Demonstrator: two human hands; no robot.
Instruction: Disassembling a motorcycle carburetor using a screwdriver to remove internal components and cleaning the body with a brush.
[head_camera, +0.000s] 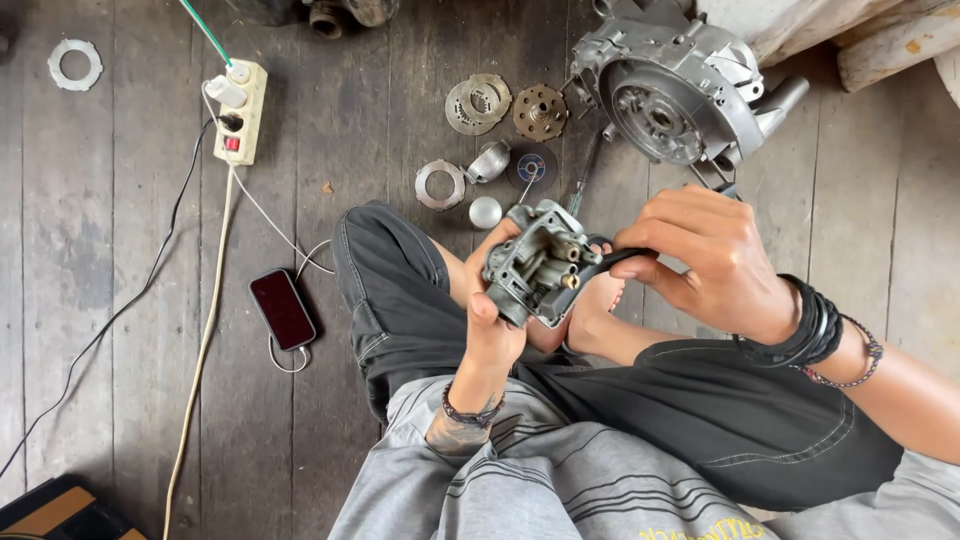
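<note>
My left hand (490, 320) grips a grey metal carburettor body (535, 262) from below, its open underside with brass jets turned up toward me. My right hand (705, 255) holds a dark, thin tool (612, 258) whose tip touches the brass parts on the carburettor's right side. Black wristbands and a beaded bracelet ring the right wrist. I sit cross-legged on the wooden floor with both hands above my lap and bare foot.
On the plank floor ahead lie a silver engine case (670, 95), round clutch plates (478, 102), a brown disc (540, 111), a metal ring (440, 185), and a small dome cap (485, 212). At left are a power strip (238, 112), a charging phone (283, 308) and cables.
</note>
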